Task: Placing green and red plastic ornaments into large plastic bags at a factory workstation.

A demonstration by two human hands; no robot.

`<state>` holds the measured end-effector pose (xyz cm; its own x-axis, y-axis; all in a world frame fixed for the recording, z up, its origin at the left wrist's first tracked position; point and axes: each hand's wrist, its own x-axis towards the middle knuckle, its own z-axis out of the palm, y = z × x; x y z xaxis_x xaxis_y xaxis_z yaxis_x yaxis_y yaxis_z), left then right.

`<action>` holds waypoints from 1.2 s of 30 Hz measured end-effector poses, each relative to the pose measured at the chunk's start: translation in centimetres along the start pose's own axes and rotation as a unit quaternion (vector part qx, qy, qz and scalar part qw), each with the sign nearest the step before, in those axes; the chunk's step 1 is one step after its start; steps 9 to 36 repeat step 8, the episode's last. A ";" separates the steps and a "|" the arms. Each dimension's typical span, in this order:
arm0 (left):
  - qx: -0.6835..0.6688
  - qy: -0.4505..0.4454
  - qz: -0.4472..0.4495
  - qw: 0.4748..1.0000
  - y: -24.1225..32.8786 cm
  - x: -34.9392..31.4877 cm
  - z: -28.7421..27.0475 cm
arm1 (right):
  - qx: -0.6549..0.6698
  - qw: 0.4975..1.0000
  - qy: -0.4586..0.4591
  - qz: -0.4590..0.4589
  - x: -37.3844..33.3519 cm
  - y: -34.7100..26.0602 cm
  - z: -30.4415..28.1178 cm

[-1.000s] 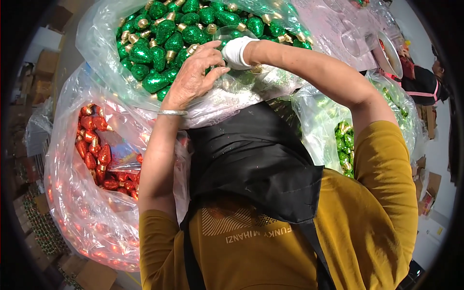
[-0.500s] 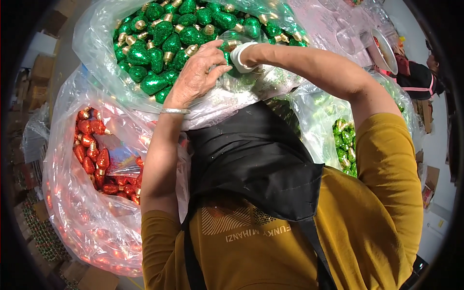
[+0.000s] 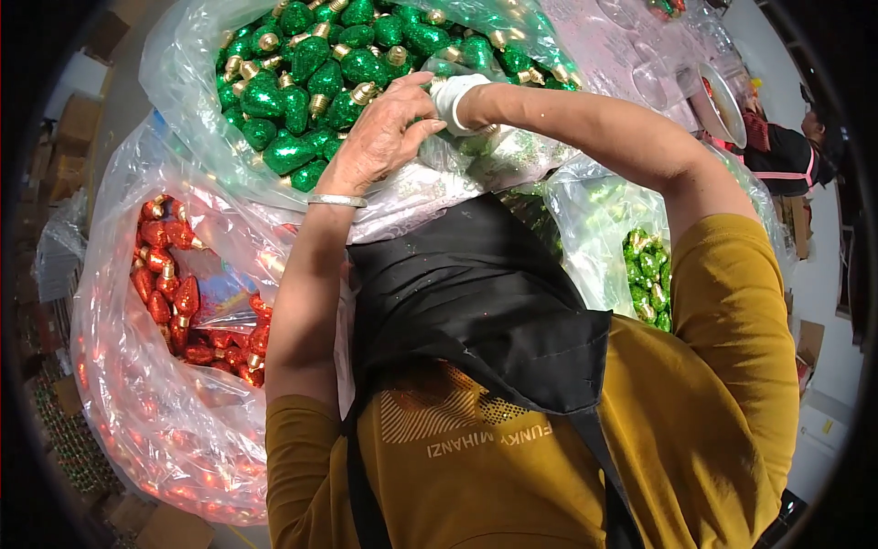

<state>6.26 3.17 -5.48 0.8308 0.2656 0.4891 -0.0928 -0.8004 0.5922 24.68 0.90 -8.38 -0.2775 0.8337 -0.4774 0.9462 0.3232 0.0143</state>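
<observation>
A clear plastic bag [image 3: 169, 69] full of glittery green bulb ornaments [image 3: 366, 66] with gold screw caps lies in front of me. At its near edge is my left hand [image 3: 389, 133], with its fingers curled and the thumb against the right hand; what they grip is hidden. My right hand [image 3: 457, 102], in a white glove, bends inward and meets the left fingertips. Its own fingers are out of sight behind the glove. A gold cap shows through clear film just beyond the two hands.
At my left stands a clear bag [image 3: 119, 366] of red bulb ornaments [image 3: 178, 293]. Light green ornaments [image 3: 647, 274] fill another bag at my right. A white bowl [image 3: 718, 105] rests on the pink-covered table [image 3: 608, 55]. Another person [image 3: 786, 156] is at the far right.
My right hand has turned slightly and drawn closer to the left, so more white glove shows. The gold-capped ornament between them is now largely covered.
</observation>
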 end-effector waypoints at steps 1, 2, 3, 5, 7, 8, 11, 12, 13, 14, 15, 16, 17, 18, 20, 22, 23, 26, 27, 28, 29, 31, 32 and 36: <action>-0.001 0.004 -0.009 1.000 -0.1 -0.3 0.0 | 0.000 1.000 0.001 -0.002 -0.3 -0.5 -0.4; -0.002 0.008 -0.017 1.000 -0.2 -0.5 -0.1 | 0.010 0.999 0.018 0.028 -0.7 -1.0 -0.6; -0.001 0.008 -0.016 1.000 -0.2 -0.3 -0.1 | 0.019 0.997 0.035 0.061 -1.4 -1.5 -1.2; 0.006 -0.002 -0.012 1.000 -0.1 0.0 -0.2 | 0.029 0.994 0.054 0.095 -2.1 -1.5 -2.5; 0.006 -0.013 -0.007 1.000 -0.1 0.3 -0.1 | 0.018 0.997 -0.046 0.061 -2.3 -1.3 -3.3; 0.004 -0.016 -0.005 1.000 -0.2 0.5 -0.1 | 0.013 0.994 -0.096 0.043 -2.1 -1.0 -3.7; 0.004 -0.016 -0.005 1.000 -0.2 0.5 -0.1 | 0.013 0.994 -0.096 0.043 -2.1 -1.0 -3.7; 0.004 -0.016 -0.005 1.000 -0.2 0.5 -0.1 | 0.013 0.994 -0.096 0.043 -2.1 -1.0 -3.7; 0.004 -0.016 -0.005 1.000 -0.2 0.5 -0.1 | 0.013 0.994 -0.096 0.043 -2.1 -1.0 -3.7; 0.004 -0.016 -0.005 1.000 -0.2 0.5 -0.1 | 0.013 0.994 -0.096 0.043 -2.1 -1.0 -3.7; 0.004 -0.016 -0.005 1.000 -0.2 0.5 -0.1 | 0.013 0.994 -0.096 0.043 -2.1 -1.0 -3.7; 0.004 -0.016 -0.005 1.000 -0.2 0.5 -0.1 | 0.013 0.994 -0.096 0.043 -2.1 -1.0 -3.7; 0.004 -0.016 -0.005 1.000 -0.2 0.5 -0.1 | 0.013 0.994 -0.096 0.043 -2.1 -1.0 -3.7; 0.004 -0.016 -0.005 1.000 -0.2 0.5 -0.1 | 0.013 0.994 -0.096 0.043 -2.1 -1.0 -3.7; 0.004 -0.016 -0.005 1.000 -0.2 0.5 -0.1 | 0.013 0.994 -0.096 0.043 -2.1 -1.0 -3.7; 0.004 -0.016 -0.005 1.000 -0.2 0.5 -0.1 | 0.013 0.994 -0.096 0.043 -2.1 -1.0 -3.7; 0.004 -0.016 -0.005 1.000 -0.2 0.5 -0.1 | 0.013 0.994 -0.096 0.043 -2.1 -1.0 -3.7; 0.004 -0.016 -0.005 1.000 -0.2 0.5 -0.1 | 0.013 0.994 -0.096 0.043 -2.1 -1.0 -3.7; 0.004 -0.016 -0.005 1.000 -0.2 0.5 -0.1 | 0.013 0.994 -0.096 0.043 -2.1 -1.0 -3.7; 0.004 -0.016 -0.005 1.000 -0.2 0.5 -0.1 | 0.013 0.994 -0.096 0.043 -2.1 -1.0 -3.7; 0.004 -0.016 -0.005 1.000 -0.2 0.5 -0.1 | 0.013 0.994 -0.096 0.043 -2.1 -1.0 -3.7; 0.004 -0.016 -0.005 1.000 -0.2 0.5 -0.1 | 0.013 0.994 -0.096 0.043 -2.1 -1.0 -3.7; 0.004 -0.016 -0.005 1.000 -0.2 0.5 -0.1 | 0.013 0.994 -0.096 0.043 -2.1 -1.0 -3.7; 0.004 -0.016 -0.005 1.000 -0.2 0.5 -0.1 | 0.013 0.994 -0.096 0.043 -2.1 -1.0 -3.7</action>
